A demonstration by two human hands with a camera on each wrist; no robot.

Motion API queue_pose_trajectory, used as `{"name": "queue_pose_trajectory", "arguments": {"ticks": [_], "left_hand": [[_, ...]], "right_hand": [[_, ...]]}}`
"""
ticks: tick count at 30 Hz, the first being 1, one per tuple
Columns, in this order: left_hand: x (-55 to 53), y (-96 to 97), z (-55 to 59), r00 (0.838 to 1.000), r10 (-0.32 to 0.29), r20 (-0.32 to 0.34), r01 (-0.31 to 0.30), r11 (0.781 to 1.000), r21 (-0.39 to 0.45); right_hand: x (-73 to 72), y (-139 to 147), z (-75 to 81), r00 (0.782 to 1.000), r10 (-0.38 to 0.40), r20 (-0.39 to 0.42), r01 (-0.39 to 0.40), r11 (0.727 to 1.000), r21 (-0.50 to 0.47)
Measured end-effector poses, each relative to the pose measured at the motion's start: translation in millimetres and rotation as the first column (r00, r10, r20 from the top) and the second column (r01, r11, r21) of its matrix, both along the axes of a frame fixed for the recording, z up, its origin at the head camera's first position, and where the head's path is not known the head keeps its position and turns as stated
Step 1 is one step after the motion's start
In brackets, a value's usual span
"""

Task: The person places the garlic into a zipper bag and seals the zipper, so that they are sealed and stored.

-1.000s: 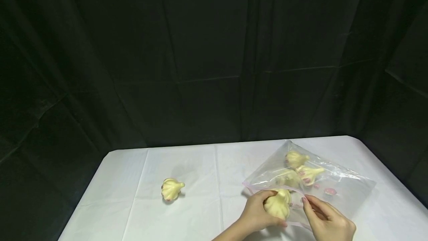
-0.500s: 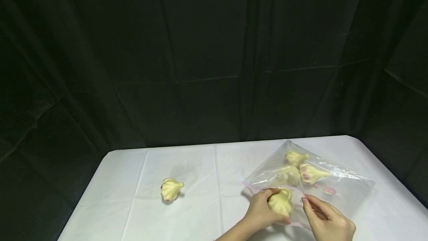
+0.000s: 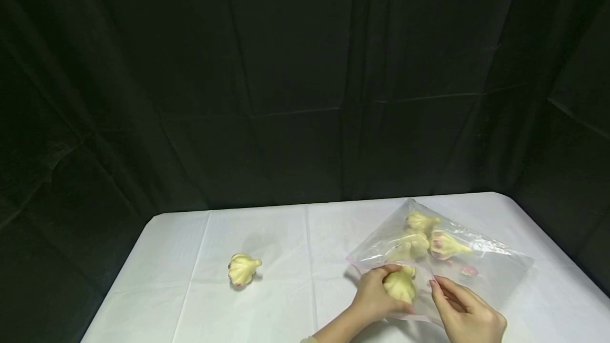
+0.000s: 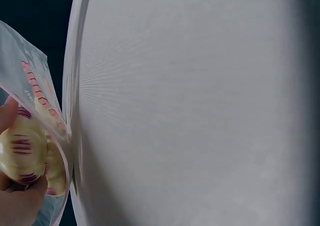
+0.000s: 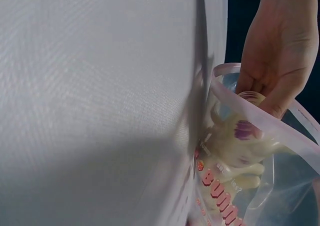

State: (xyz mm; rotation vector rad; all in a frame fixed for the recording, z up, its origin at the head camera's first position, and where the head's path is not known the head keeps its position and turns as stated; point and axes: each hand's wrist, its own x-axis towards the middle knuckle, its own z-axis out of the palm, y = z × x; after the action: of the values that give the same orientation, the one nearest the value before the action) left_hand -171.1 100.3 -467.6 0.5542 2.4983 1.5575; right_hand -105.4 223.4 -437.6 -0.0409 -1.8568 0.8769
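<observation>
My left hand (image 3: 374, 295) grips a pale yellow garlic bulb (image 3: 400, 286) at the mouth of a clear zip bag (image 3: 495, 269) with a pinkish rim. In the left wrist view the held garlic bulb (image 4: 22, 151) shows purple streaks between thumb and fingers. My right hand (image 3: 469, 311) pinches the bag's rim and keeps the mouth apart. Several more garlic bulbs lie inside the bag, among them one with pink marks (image 3: 447, 245). In the right wrist view the left hand (image 5: 280, 61) reaches in past the rim, its fingertips partly hidden by the plastic.
Another garlic bulb (image 3: 243, 269) lies on the white-covered table (image 3: 157, 279), left of the hands. Behind the table hangs a black curtain (image 3: 286, 94). Pink printed letters (image 5: 220, 196) show on the bag in the right wrist view.
My left hand has moved slightly right and deeper into the bag's mouth with the garlic bulb. Garlic bulbs inside have shifted a little. The right hand stays about where it was.
</observation>
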Motion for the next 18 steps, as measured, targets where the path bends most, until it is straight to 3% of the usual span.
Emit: {"name": "queue_pose_trajectory", "arguments": {"ticks": [12,18], "left_hand": [[-3.8,1.4,-5.9,0.998,0.043,-0.043,-0.045,0.998,-0.039],[-4.7,1.2,-4.9,0.999,0.046,-0.012,-0.047,0.998,-0.052]], "right_hand": [[2.1,-1.3,-0.3,0.999,-0.005,0.048,0.004,1.000,0.015],[2.3,-1.8,0.8,0.997,-0.013,0.073,0.012,1.000,0.014]]}}
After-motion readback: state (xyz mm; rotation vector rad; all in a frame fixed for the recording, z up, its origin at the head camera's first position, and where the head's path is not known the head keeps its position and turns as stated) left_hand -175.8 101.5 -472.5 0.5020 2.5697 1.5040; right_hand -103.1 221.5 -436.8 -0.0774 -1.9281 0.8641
